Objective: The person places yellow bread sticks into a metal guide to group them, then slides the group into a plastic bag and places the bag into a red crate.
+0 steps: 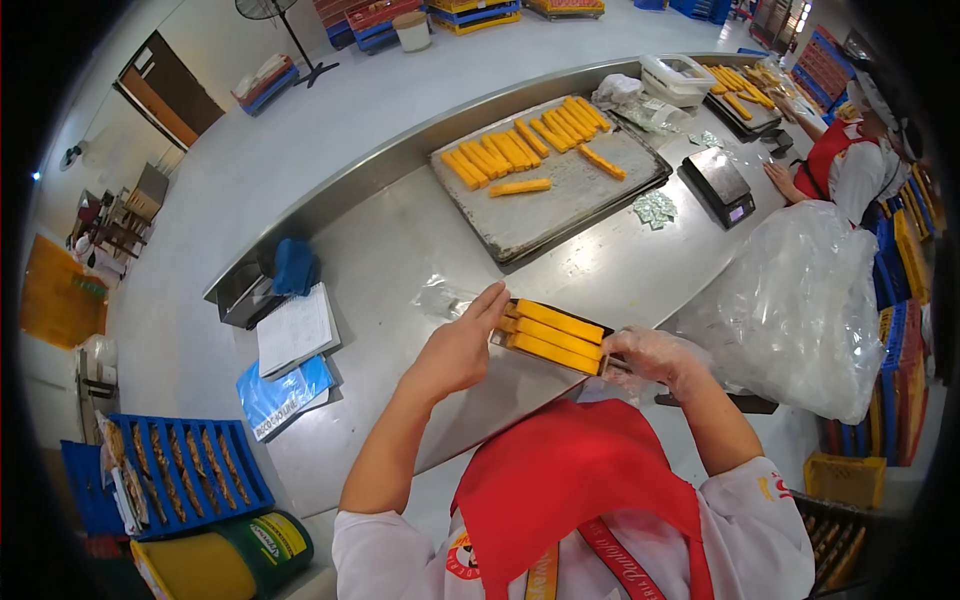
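Three yellow bread sticks [559, 338] lie side by side in a small dark metal tray [551, 365], tilted over the table's near edge. My bare left hand [460, 346] grips the tray's left end, index and middle fingers stretched along it and the thumb hidden. Brownish ends of the sticks show beside those fingers. At the opposite end, my right hand [660, 356], in a clear plastic glove, holds the tray with bent fingers. Clear plastic film [444, 298] lies on the table just beyond my left hand; whether it reaches around the tray is hidden.
Ahead, a baking sheet [517, 225] bears many yellow sticks. A digital scale [716, 184] and small sachets [655, 209] lie to its right. A large clear plastic bag [787, 315] bulges near my right arm. A notebook [298, 330] lies left; a co-worker [847, 157] stands far right.
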Demonstrator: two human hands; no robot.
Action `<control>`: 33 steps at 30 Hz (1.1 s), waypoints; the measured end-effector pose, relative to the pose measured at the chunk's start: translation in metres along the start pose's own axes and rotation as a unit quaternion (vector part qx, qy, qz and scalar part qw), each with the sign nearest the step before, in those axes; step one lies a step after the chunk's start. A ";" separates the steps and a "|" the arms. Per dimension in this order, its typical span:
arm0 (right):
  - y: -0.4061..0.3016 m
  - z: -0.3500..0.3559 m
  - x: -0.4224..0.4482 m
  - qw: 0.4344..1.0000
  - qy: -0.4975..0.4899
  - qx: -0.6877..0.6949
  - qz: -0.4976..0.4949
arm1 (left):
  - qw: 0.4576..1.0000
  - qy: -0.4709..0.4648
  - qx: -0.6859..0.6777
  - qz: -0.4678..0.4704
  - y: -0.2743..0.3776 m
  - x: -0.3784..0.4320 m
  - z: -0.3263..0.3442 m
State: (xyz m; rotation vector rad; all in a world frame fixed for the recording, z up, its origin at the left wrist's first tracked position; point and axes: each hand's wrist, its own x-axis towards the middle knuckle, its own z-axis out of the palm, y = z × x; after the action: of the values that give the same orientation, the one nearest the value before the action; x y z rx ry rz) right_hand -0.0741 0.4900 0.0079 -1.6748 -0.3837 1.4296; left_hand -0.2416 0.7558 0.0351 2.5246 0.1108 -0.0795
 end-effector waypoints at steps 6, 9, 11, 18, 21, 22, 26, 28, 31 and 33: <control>-0.012 0.022 0.021 0.994 0.018 -0.106 -0.037 | 0.978 0.156 0.138 -0.021 0.007 0.015 0.077; -0.007 0.026 0.055 0.997 0.010 -0.057 0.055 | 0.993 0.014 0.098 -0.057 0.029 0.030 0.095; 0.003 0.022 0.083 0.995 0.009 -0.096 0.039 | 0.996 0.036 0.068 -0.055 0.044 0.037 0.114; 0.013 -0.006 0.067 0.886 0.079 -0.432 -0.152 | 0.997 0.036 -0.069 -0.018 0.010 0.034 0.074; 0.031 -0.034 0.048 0.772 0.181 -0.590 -0.156 | 0.989 0.050 0.135 -0.041 0.000 0.034 0.034; 0.042 -0.042 0.047 0.728 0.231 -0.620 -0.182 | 0.989 0.051 0.133 -0.039 -0.005 0.035 0.035; 0.064 -0.042 0.068 0.792 0.282 -0.508 -0.187 | 0.978 0.008 0.207 -0.024 -0.027 0.057 0.069; 0.057 -0.008 0.084 0.898 0.290 -0.233 -0.234 | 0.981 -0.058 0.176 -0.049 -0.021 0.070 0.086; 0.041 -0.009 0.089 0.924 0.284 -0.145 -0.212 | 0.987 -0.064 0.145 -0.038 -0.007 0.070 0.091; 0.015 -0.006 0.078 0.928 0.255 -0.227 -0.150 | 0.982 0.146 0.116 0.026 0.000 0.049 0.079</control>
State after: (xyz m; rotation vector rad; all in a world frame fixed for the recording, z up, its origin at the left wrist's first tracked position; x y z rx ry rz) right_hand -0.0501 0.5348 -0.0537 -2.1662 -0.6718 0.6687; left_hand -0.1953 0.7131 -0.0334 2.7545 0.1594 0.3181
